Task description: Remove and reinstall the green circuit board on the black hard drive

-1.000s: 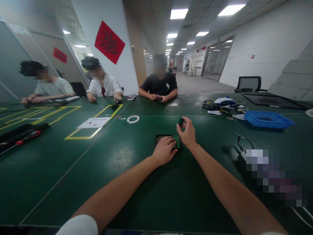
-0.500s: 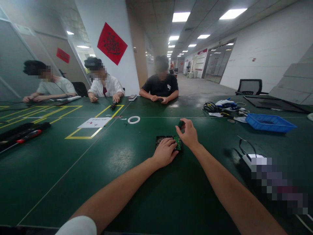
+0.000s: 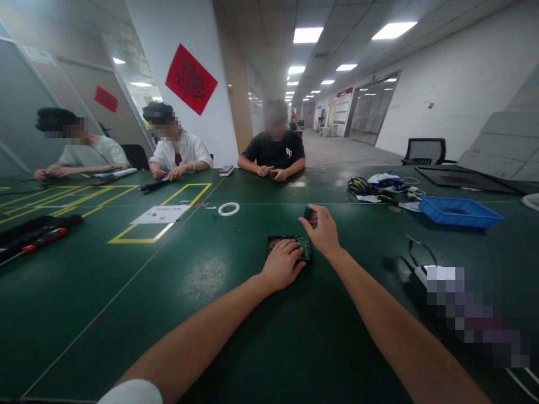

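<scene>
A hard drive (image 3: pixel 273 247) with a green circuit board (image 3: pixel 304 253) lies on the green table in front of me. My left hand (image 3: pixel 285 262) grips it from above, with the fingers over its top and the thumb along the near right side; much of the drive is hidden under them. Just right of the drive and a little above the table, my right hand (image 3: pixel 323 229) pinches a small dark, rounded piece (image 3: pixel 308 213) between thumb and fingers. What kind of piece it is, I cannot make out.
A blue tray (image 3: pixel 461 213) and a pile of cables (image 3: pixel 385 185) lie at the right. Nearer stands a blurred device (image 3: pixel 438 275) with wires. A white ring (image 3: pixel 228 209), a paper sheet (image 3: pixel 160 214) and a red-handled tool (image 3: pixel 44 240) lie leftward. Several people sit opposite.
The view has shifted slightly. Both my hands keep nearly the same pose at the drive. Across the table, the person in the white shirt has moved a dark, long object leftward.
</scene>
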Tool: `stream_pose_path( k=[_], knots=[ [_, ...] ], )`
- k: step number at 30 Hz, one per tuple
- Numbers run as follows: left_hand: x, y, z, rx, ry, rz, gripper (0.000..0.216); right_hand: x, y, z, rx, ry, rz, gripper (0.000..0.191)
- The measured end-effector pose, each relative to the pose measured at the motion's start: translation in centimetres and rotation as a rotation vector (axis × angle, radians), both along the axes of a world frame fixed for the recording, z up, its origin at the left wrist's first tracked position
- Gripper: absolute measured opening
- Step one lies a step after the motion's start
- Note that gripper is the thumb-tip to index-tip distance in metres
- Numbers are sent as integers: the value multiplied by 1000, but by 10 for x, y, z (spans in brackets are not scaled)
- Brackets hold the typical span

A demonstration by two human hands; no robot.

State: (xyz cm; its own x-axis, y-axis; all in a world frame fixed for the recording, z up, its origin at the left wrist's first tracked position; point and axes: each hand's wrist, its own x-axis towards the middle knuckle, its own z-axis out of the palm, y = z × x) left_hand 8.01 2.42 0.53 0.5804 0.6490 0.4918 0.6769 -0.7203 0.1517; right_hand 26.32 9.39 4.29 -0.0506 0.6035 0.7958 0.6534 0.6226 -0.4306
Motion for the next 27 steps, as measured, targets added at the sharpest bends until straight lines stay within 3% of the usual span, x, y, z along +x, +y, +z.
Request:
stream_pose_path(
  k=[11, 17, 27],
  knots=[
    [0, 1, -1, 2, 3, -1, 38, 2, 8, -2, 24, 27, 60, 42],
    [0, 0, 0, 5, -6, -3, 38, 2, -1, 8, 83, -137, 19, 35],
    [-1, -1, 3, 1, -9, -11, 35, -1, -1, 10, 14, -128, -54, 36]
  ],
)
